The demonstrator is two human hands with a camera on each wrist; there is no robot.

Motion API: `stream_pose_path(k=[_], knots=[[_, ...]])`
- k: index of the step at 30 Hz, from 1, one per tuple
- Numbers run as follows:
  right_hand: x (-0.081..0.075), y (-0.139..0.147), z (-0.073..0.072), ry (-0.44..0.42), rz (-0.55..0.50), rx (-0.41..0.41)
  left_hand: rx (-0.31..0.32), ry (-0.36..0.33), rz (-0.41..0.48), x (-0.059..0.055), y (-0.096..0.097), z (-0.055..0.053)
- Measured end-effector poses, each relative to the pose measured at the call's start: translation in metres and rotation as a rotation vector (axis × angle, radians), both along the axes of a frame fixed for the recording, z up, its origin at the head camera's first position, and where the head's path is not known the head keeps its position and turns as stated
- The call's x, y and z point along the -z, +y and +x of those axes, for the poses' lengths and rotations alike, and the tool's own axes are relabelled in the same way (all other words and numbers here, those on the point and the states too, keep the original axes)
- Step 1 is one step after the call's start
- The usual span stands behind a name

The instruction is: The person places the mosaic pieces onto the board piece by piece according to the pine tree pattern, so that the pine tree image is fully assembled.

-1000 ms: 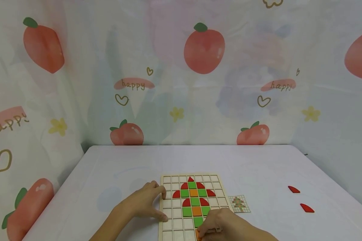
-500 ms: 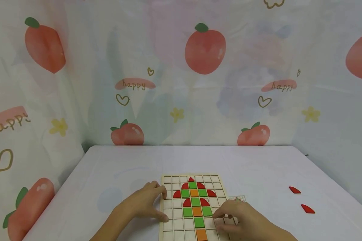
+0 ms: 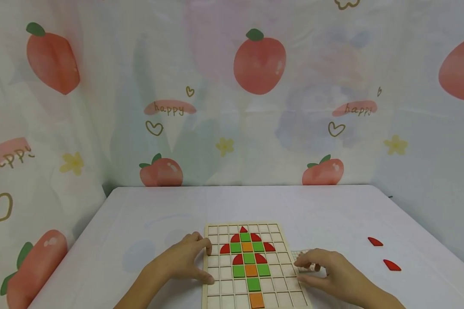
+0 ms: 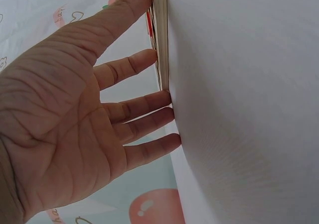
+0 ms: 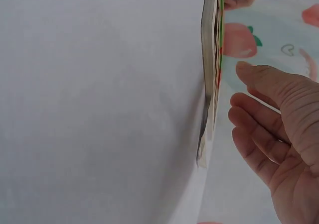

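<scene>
A wooden grid board (image 3: 226,287) lies on the table, with red, green and orange pieces in its squares forming a tree shape. The lowest piece is an orange square tile (image 3: 257,300). My left hand (image 3: 181,257) rests along the board's left side; in the left wrist view its fairly straight fingertips touch the board's edge (image 4: 160,40). My right hand (image 3: 332,272) hovers at the right edge, fingers loosely bent and nothing between them. Partly behind it lies a small pattern card (image 3: 297,254); the right wrist view shows the card (image 5: 202,147) beside the board.
Two loose red curved pieces, one farther back (image 3: 375,241) and one nearer (image 3: 392,265), lie on the white table (image 3: 158,206) at the right. A fruit-patterned curtain (image 3: 209,128) stands behind the table and along its sides.
My right hand has let go of the orange tile at the bottom of the tree and moved right to the board's right edge, covering much of the card. The left hand stays put.
</scene>
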State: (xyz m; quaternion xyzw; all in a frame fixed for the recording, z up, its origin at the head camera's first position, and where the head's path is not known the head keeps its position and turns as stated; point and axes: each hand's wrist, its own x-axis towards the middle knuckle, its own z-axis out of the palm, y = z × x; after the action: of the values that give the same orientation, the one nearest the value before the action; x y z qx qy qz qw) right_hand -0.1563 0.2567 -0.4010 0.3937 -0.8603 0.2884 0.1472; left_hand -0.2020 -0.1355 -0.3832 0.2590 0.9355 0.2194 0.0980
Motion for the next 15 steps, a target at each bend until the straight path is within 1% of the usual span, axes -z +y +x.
stream_pose_path(k=[5,12,15], knots=[[0.003,0.016,-0.004,0.099,-0.013,0.042,0.002,0.004,0.005,-0.001,0.000,0.001],[0.004,0.042,-0.006,0.096,0.025,0.188,0.015,0.025,0.013,-0.002,-0.001,0.002],[0.004,0.053,-0.006,0.116,0.026,0.244,0.013,0.024,0.015,-0.002,-0.001,0.002]])
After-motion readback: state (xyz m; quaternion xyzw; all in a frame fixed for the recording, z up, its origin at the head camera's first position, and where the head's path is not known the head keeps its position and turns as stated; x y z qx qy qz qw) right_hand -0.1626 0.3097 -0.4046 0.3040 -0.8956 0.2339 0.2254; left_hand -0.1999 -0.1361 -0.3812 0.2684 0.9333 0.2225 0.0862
